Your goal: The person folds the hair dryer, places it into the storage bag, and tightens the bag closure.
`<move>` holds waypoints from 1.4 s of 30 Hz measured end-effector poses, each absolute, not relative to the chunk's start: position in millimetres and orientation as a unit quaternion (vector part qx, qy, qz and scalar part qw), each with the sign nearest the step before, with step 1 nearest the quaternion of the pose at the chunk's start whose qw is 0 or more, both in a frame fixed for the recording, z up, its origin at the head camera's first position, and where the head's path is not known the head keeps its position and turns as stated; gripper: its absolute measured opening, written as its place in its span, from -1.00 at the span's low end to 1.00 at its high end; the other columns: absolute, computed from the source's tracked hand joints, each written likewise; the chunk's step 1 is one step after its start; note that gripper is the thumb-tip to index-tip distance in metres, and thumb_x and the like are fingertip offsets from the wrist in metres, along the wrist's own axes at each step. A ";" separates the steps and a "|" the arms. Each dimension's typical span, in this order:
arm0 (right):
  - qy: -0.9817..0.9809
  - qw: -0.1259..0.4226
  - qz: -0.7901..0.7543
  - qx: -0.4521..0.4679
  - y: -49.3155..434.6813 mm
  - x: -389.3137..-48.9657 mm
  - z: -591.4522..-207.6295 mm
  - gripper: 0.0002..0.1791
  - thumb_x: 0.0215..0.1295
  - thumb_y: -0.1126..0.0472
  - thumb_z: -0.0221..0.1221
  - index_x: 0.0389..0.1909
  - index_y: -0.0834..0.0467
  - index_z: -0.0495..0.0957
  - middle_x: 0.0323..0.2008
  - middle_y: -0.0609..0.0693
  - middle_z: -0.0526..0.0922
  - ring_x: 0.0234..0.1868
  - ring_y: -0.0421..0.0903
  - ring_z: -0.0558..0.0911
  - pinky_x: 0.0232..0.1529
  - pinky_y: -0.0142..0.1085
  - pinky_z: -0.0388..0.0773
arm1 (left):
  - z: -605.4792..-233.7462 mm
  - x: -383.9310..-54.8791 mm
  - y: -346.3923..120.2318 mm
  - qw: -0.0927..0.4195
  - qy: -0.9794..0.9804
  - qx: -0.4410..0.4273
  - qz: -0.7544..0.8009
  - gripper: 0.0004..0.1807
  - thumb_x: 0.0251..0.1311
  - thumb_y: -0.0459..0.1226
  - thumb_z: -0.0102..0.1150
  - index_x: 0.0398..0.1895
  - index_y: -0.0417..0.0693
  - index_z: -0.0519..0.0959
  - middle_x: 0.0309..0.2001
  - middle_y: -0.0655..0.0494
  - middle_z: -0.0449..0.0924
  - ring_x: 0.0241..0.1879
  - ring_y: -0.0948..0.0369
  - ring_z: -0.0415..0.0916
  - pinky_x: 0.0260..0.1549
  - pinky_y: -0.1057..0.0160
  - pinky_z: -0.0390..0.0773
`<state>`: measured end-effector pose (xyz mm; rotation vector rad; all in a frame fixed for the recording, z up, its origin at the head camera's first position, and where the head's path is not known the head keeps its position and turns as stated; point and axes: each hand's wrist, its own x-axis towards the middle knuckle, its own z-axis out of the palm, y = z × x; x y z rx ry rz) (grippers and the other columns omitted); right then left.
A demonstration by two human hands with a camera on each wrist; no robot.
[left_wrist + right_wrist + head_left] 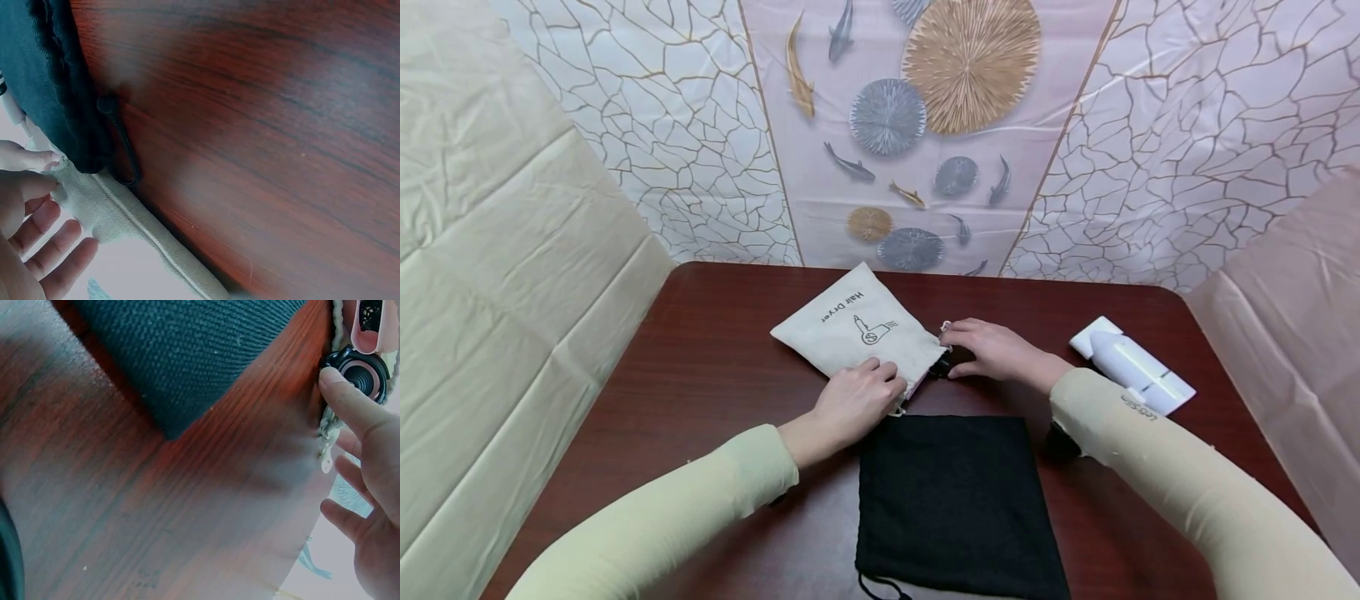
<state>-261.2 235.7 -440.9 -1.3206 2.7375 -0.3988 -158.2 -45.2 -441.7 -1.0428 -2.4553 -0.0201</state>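
Note:
A cream drawstring bag (pixel 857 325), printed "Hair Dryer" with a small drawing, lies slanted near the table's back. My left hand (pixel 857 398) pinches the near edge of its mouth between thumb and index finger; the other fingers are loosely bent. My right hand (pixel 992 348) is at the mouth's right corner, its thumb on a black round piece (pixel 362 378) with ring-shaped ridges and its fingers around the far side. Beside that piece, a pink part (pixel 369 340) with a dark inside shows in the opening. The rest of the contents is hidden in the bag.
A black drawstring bag (pixel 955 500) lies flat in front of the cream one, its corded end towards me. At the right lies a white device (pixel 1131 362). Fabric walls stand behind and on both sides of the dark red wooden table (pixel 715 375).

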 end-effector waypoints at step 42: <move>0.900 0.041 -0.188 -0.391 224.9 -277.5 -440.2 -0.78 0.53 0.23 0.28 0.08 0.17 0.75 0.06 0.11 0.78 0.15 0.15 0.70 0.25 0.15 0.57 | -418.0 -168.9 -50.6 0.199 -0.906 -0.370 -0.059 -0.90 0.41 -0.26 0.35 -0.32 0.05 0.65 -0.30 0.15 0.57 -0.32 0.12 0.59 -0.64 0.12 0.60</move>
